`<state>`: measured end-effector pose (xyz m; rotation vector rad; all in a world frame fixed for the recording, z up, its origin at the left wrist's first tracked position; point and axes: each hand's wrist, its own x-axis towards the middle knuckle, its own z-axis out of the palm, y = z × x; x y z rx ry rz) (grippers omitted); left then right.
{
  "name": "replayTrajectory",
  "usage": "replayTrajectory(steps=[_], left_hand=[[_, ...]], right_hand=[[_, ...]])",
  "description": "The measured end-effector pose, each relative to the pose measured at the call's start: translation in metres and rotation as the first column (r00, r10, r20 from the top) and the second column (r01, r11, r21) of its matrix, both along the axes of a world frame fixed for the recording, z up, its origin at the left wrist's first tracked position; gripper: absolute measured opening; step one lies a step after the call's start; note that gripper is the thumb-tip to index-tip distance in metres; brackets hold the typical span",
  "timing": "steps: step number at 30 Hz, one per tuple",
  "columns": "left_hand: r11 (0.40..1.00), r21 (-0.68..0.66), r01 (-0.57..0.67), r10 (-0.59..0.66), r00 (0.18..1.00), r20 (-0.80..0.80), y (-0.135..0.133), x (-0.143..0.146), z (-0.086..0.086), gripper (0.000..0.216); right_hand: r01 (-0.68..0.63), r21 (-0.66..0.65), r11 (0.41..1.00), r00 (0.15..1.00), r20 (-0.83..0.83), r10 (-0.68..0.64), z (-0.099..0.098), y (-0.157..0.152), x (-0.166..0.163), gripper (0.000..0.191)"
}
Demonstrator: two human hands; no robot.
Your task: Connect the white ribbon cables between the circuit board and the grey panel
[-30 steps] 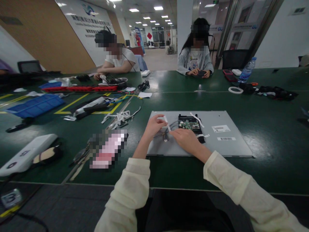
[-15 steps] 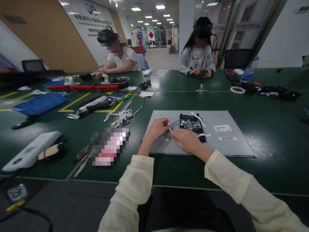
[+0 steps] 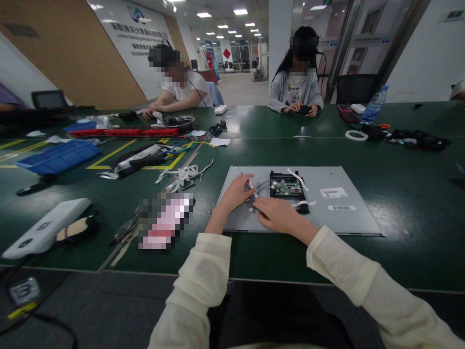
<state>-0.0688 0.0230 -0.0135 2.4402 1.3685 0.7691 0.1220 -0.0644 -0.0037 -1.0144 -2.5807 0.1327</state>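
A grey flat panel [image 3: 348, 220] lies back side up on the table in front of me. Near its left part, my left hand [image 3: 237, 195] has its thumb and fingers curled around a short strip of white tape [image 3: 252, 186]. My right hand [image 3: 278, 213] comes in from the right, its fingertips pressed together at the lower end of the tape and over a grey cable [image 3: 263, 184]. What lies under those fingertips is hidden. The cable runs to a green circuit board [image 3: 286, 188] in a black bracket [image 3: 273, 175]. More white tape [image 3: 298, 179] sticks to the bracket.
Crumpled white strips [image 3: 186, 175] and a phone [image 3: 167, 220] with a blurred screen lie left of the panel. Farther left are a white device [image 3: 47, 228] and a blue tray [image 3: 58, 157]. Two people sit across the table. A tape roll [image 3: 356, 135] and a water bottle [image 3: 374, 106] stand at right.
My right hand has shifted slightly left, and its fingertips now press down by the cable. The left hand's fingers have opened a little, with the tape strip showing between them.
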Motion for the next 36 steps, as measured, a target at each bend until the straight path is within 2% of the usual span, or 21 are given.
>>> replayTrajectory(steps=[6,13,20,25,28,31,34,36], left_hand=[[0.995,0.053,-0.079,0.081,0.995,-0.054,0.005,-0.001,-0.005,0.038],[0.979,0.06,-0.194,0.199,0.976,-0.086,0.013,-0.003,-0.009,0.037],[0.952,0.06,-0.301,0.307,0.943,-0.131,0.008,-0.002,-0.005,0.036],[0.94,0.055,-0.336,0.341,0.924,-0.172,-0.006,0.003,0.009,0.041],[0.94,0.061,-0.334,0.34,0.922,-0.186,-0.018,0.006,0.02,0.044],[0.944,0.068,-0.323,0.33,0.927,-0.181,-0.041,0.008,0.032,0.04],[0.954,0.092,-0.286,0.299,0.932,-0.205,-0.081,0.006,0.04,0.033],[0.967,0.1,-0.232,0.249,0.946,-0.209,-0.113,0.004,0.039,0.03]], right_hand=[[-0.004,-0.017,1.0,1.0,0.017,0.004,-0.002,-0.005,-0.001,0.043],[0.036,-0.05,0.998,0.999,0.019,-0.035,0.006,-0.022,0.0,0.047],[0.083,-0.059,0.995,0.996,-0.031,-0.085,0.001,-0.067,0.011,0.046],[0.217,-0.076,0.973,0.971,-0.087,-0.223,-0.009,-0.108,0.036,0.047],[0.352,-0.096,0.931,0.925,-0.116,-0.362,-0.018,-0.132,0.057,0.05],[0.451,-0.079,0.889,0.883,-0.106,-0.457,-0.029,-0.154,0.08,0.053],[0.512,-0.045,0.858,0.856,-0.064,-0.514,-0.042,-0.175,0.106,0.054],[0.546,-0.033,0.837,0.836,-0.04,-0.547,-0.05,-0.189,0.122,0.054]])
